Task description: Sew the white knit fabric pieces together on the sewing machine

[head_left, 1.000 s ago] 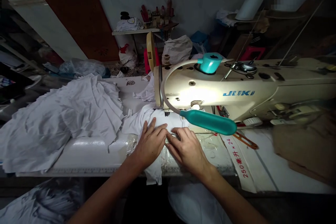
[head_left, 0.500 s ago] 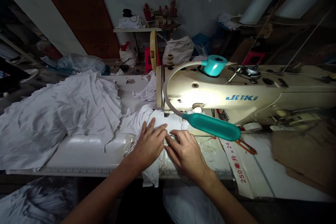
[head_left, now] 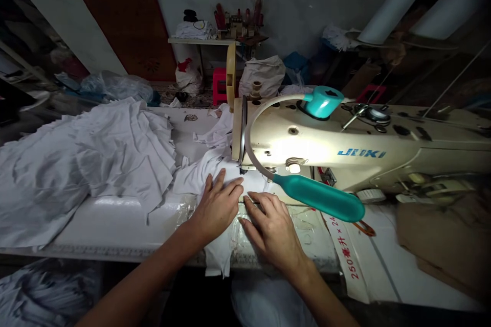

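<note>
White fabric (head_left: pixel 207 171) lies under the needle area of the cream sewing machine (head_left: pixel 322 138), and a strip of it hangs over the table's front edge. My left hand (head_left: pixel 218 207) rests flat on this fabric, fingers spread, just in front of the needle area. Beside it on the right, my right hand (head_left: pixel 272 219) touches the fabric's edge with its fingertips, fingers apart. The two hands are close together but not touching. A teal lamp (head_left: pixel 322 196) on a curved neck hangs over the machine bed, right of the hands.
A large pile of white fabric pieces (head_left: pixel 88 163) covers the table's left part. Brown cloth (head_left: pixel 445 235) lies at the right, near a white sheet with red print (head_left: pixel 351 260). Thread cones (head_left: pixel 391 10) stand at the back right. A red stool (head_left: pixel 220 86) is behind the table.
The view has shifted slightly, so the machine and lamp appear farther right. My right hand's fingertips have moved slightly away from my left hand.
</note>
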`<state>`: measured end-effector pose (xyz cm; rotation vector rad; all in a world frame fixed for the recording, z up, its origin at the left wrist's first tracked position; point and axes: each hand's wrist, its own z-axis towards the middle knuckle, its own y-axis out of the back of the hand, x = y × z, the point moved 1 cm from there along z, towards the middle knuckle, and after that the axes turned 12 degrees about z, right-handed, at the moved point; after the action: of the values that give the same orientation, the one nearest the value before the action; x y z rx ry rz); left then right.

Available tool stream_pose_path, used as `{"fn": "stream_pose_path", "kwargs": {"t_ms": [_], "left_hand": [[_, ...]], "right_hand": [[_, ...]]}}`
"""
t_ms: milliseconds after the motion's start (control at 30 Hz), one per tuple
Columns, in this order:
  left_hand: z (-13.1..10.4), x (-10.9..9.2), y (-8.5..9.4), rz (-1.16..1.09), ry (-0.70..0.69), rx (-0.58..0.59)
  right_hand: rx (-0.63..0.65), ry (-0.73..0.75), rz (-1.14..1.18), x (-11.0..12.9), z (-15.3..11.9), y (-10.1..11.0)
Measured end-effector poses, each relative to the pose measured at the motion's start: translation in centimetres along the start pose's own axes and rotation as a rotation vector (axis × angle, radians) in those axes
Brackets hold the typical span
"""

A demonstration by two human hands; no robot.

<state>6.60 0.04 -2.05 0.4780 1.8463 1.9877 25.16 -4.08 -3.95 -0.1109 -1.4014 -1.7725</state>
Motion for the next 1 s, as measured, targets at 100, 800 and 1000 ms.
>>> {"fn": "stream_pose_path", "kwargs": {"t_ms": [100, 800, 1000], "left_hand": [[0.5, 0.3, 0.1, 0.002, 0.005, 0.009], [0.5, 0.4, -0.4, 0.042, 0.021, -0.001], [0.6, 0.5, -0.7, 0.071, 0.001, -0.020]], "right_hand": [[0.004, -0.016, -0.004, 0.0, 0.1, 0.0], [-0.012, -0.048, 0.051, 0.1, 0.1, 0.3], [-0.070, -0.014, 0.110, 0.4, -1.1, 1.3]]}}
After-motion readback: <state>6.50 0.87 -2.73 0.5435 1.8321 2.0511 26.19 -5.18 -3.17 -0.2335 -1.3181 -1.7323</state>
